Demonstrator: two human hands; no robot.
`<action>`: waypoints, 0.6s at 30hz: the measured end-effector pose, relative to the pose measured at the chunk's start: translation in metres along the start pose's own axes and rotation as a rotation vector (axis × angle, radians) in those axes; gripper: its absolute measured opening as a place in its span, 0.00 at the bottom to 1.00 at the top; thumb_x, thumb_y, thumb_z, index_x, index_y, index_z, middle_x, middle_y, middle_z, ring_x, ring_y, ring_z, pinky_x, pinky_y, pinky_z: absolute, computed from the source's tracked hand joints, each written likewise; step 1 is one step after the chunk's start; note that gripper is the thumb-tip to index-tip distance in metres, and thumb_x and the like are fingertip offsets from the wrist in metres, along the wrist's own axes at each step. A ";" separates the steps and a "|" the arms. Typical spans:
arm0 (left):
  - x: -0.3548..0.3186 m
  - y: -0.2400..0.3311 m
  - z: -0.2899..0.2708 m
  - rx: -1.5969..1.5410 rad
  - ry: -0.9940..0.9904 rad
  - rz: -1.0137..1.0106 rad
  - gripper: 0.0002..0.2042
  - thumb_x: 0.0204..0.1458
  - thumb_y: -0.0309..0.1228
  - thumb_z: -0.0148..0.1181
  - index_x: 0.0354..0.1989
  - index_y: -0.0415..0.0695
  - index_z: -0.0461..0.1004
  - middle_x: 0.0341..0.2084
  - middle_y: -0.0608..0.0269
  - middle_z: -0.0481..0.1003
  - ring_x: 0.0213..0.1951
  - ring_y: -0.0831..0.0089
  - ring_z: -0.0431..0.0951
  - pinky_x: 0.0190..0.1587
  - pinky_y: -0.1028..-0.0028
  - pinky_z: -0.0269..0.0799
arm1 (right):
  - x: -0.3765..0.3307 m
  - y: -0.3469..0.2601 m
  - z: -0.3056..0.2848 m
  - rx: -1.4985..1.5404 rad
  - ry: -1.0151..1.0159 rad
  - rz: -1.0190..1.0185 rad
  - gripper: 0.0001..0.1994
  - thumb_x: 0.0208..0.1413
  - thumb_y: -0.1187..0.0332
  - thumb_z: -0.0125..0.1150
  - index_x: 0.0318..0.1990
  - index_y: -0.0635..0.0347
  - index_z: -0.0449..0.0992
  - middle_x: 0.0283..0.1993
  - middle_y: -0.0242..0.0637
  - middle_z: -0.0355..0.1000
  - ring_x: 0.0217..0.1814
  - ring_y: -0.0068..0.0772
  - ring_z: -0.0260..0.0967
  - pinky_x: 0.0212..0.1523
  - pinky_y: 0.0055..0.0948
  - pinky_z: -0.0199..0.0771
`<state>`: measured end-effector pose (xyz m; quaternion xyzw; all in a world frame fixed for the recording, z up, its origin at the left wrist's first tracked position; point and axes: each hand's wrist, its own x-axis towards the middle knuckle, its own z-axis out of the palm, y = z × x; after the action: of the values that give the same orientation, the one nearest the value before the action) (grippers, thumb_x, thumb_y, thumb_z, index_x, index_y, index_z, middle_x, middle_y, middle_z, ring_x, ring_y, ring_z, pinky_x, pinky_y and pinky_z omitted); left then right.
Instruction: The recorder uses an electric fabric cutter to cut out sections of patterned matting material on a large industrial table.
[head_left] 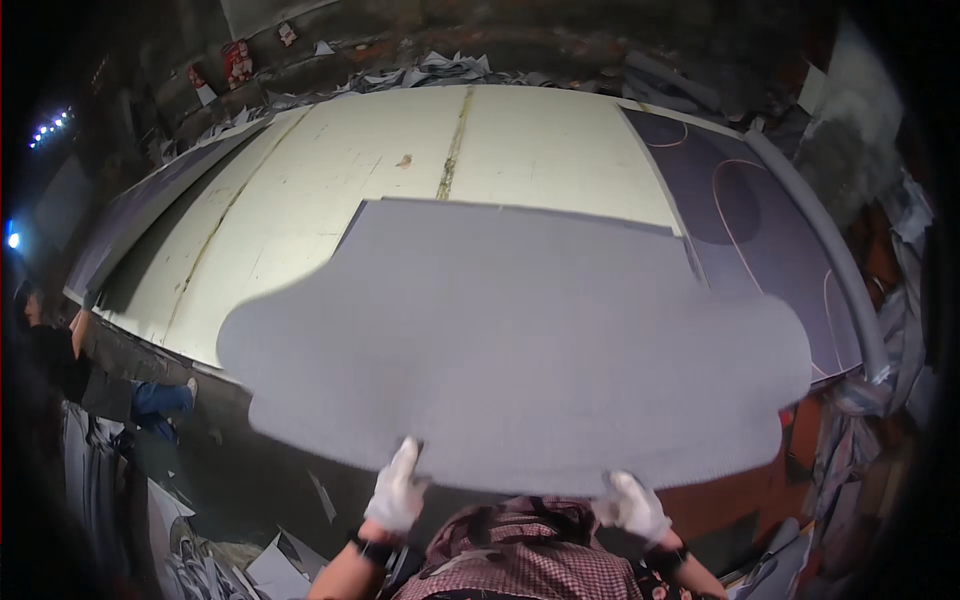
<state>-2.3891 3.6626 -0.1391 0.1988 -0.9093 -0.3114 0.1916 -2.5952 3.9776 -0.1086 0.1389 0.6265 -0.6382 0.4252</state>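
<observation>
A large grey mat, cut with rounded lobes on both sides, spreads in front of me from the near side of the work table onto its top. My left hand, in a white glove, grips the mat's near edge left of the middle, with the thumb on top. Further right on the same edge, my right hand, gloved too, is closed on the mat. The fingers of both hands are partly hidden beneath it. Under the mat's far right part lies a dark sheet with pink curved lines.
The cream table top has dark seams. A rolled grey edge borders its right side, and another dark sheet lies along the left. A person stands at the left corner. Scraps pile behind the table, with more offcuts low at left.
</observation>
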 end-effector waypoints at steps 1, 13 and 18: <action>-0.012 0.009 -0.011 -0.072 -0.018 -0.049 0.34 0.42 0.14 0.65 0.62 0.31 0.61 0.54 0.33 0.69 0.53 0.40 0.73 0.48 0.59 0.78 | -0.004 0.009 -0.028 -0.037 -0.293 -0.037 0.20 0.63 0.54 0.52 0.48 0.64 0.77 0.36 0.39 0.75 0.35 0.31 0.73 0.36 0.31 0.72; 0.049 0.016 0.016 -0.727 -0.052 -0.924 0.25 0.60 0.46 0.53 0.58 0.40 0.68 0.45 0.49 0.76 0.46 0.59 0.78 0.47 0.71 0.74 | 0.148 -0.297 0.046 -1.138 -0.311 -0.364 0.33 0.60 0.53 0.58 0.66 0.66 0.58 0.48 0.45 0.76 0.43 0.35 0.75 0.47 0.34 0.75; 0.095 0.045 0.025 -0.649 0.205 -1.193 0.28 0.62 0.51 0.49 0.30 0.32 0.79 0.24 0.49 0.77 0.27 0.67 0.75 0.33 0.67 0.72 | 0.418 -0.330 0.118 -1.510 -0.105 -0.472 0.48 0.50 0.40 0.63 0.71 0.61 0.51 0.63 0.54 0.64 0.63 0.49 0.64 0.61 0.42 0.66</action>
<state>-2.4926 3.6618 -0.1069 0.6266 -0.4823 -0.5999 0.1223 -3.0405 3.6665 -0.1592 -0.3540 0.8820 -0.1198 0.2871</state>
